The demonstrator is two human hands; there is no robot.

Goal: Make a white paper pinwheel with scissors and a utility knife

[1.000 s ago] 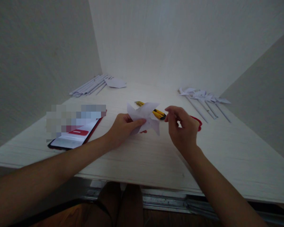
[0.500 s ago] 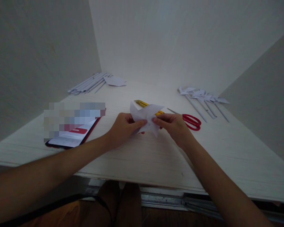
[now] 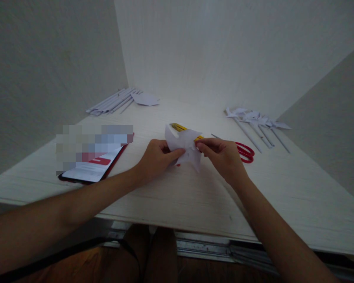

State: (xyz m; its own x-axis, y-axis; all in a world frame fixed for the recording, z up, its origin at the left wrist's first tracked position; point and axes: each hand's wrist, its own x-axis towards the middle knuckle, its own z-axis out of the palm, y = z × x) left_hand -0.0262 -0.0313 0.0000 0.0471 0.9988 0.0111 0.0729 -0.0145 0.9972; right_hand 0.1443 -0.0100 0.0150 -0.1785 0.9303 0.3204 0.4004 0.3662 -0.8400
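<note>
A white paper pinwheel [image 3: 185, 146] is held up over the table, with its blades spread and one edge curled. My left hand [image 3: 161, 157] is closed on its left side, thumb pressed near the centre and the other fingers partly hidden behind the paper. With thumb and forefinger, my right hand [image 3: 222, 154] pinches the tip of a blade on the right. A yellow box cutter [image 3: 178, 127] lies behind the pinwheel, partly covered by it. Red-handled scissors [image 3: 246, 152] rest beside my right hand, which hides part of them.
A phone [image 3: 85, 173] with a lit screen lies on the white table [image 3: 177, 200] to the left. Rolled paper sticks [image 3: 112, 102] and a flat paper piece [image 3: 146, 99] are at the back left. Several finished pinwheels on sticks [image 3: 253, 118] lie at the back right, near the wall.
My right hand has moved slightly right and up from the pinwheel's centre, pulling at a blade tip. The right blade has changed shape. My left hand keeps its hold.
</note>
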